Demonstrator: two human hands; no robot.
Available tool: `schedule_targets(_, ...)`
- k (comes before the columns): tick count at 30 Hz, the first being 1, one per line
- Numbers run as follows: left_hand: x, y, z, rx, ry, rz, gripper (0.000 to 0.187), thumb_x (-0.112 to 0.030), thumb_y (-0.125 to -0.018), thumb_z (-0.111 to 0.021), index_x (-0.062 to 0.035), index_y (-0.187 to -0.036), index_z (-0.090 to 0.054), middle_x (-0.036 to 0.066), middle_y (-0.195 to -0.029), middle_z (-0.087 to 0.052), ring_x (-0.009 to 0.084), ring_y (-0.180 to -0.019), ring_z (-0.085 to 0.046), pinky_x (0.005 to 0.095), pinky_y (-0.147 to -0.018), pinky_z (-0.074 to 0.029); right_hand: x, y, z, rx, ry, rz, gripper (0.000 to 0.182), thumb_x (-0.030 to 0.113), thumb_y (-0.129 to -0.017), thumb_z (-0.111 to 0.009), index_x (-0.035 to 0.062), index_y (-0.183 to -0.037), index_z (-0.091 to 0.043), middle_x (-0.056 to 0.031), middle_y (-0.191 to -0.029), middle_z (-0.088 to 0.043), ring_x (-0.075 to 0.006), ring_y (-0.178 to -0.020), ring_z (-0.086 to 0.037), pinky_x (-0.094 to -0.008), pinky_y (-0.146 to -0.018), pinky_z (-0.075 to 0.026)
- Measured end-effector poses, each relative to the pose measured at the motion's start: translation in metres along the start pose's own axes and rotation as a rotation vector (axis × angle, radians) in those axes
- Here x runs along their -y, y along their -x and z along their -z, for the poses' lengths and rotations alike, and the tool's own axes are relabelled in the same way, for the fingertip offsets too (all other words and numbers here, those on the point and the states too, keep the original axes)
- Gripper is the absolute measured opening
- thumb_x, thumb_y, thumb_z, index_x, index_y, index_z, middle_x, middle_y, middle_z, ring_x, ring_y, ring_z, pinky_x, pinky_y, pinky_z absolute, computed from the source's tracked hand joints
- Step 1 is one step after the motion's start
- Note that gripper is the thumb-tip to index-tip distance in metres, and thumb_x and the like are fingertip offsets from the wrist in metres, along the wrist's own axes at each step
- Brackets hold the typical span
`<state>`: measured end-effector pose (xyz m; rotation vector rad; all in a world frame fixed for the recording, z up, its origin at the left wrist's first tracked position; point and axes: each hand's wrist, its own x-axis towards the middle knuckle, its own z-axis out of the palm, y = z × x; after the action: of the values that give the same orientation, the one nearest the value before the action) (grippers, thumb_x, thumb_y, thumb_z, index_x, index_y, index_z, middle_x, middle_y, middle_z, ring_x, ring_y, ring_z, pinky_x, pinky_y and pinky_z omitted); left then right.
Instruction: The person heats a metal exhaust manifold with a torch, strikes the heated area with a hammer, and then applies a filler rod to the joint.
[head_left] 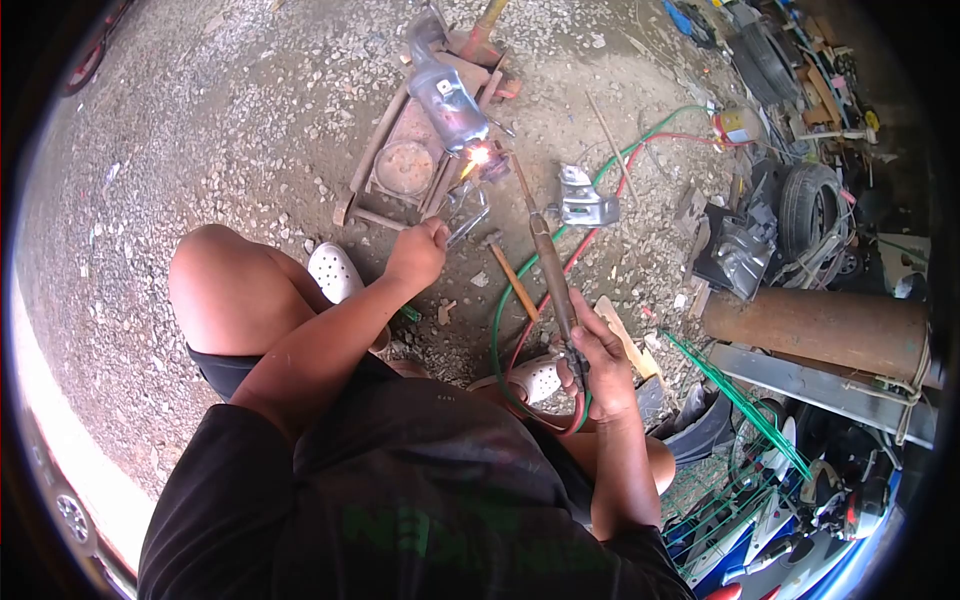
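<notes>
My right hand [600, 372] is closed around the handle of a gas torch [547, 255], whose thin tip points up and left at a bright flame. The flame glows at the lower end of a silver catalytic converter [450, 105]. That part lies tilted on a rusty floor jack [408, 165] standing on the gravel. My left hand [418, 250] is closed on a bent metal rod [470, 212] that reaches toward the glowing end; the glare hides whether it touches. A hammer [515, 283] with a wooden handle lies between my feet and the jack. Beside the torch rests a bent metal shield [585, 200].
Green hose [500, 300] and red hose [622, 180] run from the torch across the ground toward a yellow container [737, 126]. Tyres [808, 205], a large rusty pipe [815, 325], a metal beam [800, 385] and scrap crowd the right side. Gravel [200, 130] spreads across the left.
</notes>
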<state>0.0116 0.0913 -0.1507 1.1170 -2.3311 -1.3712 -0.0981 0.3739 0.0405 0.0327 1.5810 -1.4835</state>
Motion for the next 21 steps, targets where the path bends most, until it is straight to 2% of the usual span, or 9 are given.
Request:
schedule_targets(7,-0.002,0.0,0.001,0.014,0.01,0.018,0.024,-0.023,-0.109,-0.059,-0.0024,-0.108,-0.071,0.03,-0.1,-0.074,0.0536,-0.1,-0.07,0.0598,-0.085,-0.057,-0.001,0.001,0.003,0.001,0.013,-0.002,0.056,0.012,-0.114,-0.059,0.0093,-0.169,-0.048,-0.0048,-0.086,-0.064,-0.0135,-0.051,-0.055,-0.0283,-0.044,-0.041)
schedule_targets(9,-0.003,0.0,0.001,0.023,-0.003,0.025,0.024,-0.023,-0.109,-0.059,-0.0026,-0.109,-0.071,0.03,-0.101,-0.074,0.0533,-0.101,-0.07,0.0595,-0.085,-0.057,-0.007,-0.001,0.009,0.034,0.026,0.01,0.057,0.016,-0.112,-0.061,0.0125,-0.168,-0.05,-0.011,-0.105,-0.07,-0.0164,-0.053,-0.061,-0.0274,-0.042,-0.044)
schedule_targets(12,0.006,-0.003,-0.004,0.018,-0.001,0.009,0.028,-0.027,-0.111,-0.059,-0.0037,-0.118,-0.074,0.033,-0.095,-0.072,0.0543,-0.096,-0.07,0.0571,-0.084,-0.055,-0.006,0.001,0.008,0.027,0.04,0.001,0.057,0.016,-0.112,-0.06,0.0124,-0.168,-0.05,-0.0113,-0.105,-0.07,-0.0166,-0.054,-0.061,-0.0274,-0.042,-0.044)
schedule_targets(21,0.007,-0.003,-0.005,0.023,-0.013,0.016,0.026,-0.025,-0.11,-0.06,-0.0044,-0.115,-0.074,0.033,-0.095,-0.072,0.0539,-0.096,-0.071,0.0573,-0.083,-0.055,-0.005,0.001,0.008,0.029,0.028,-0.004,0.057,0.015,-0.112,-0.06,0.0129,-0.168,-0.05,-0.01,-0.103,-0.069,-0.0165,-0.053,-0.061,-0.0274,-0.042,-0.044)
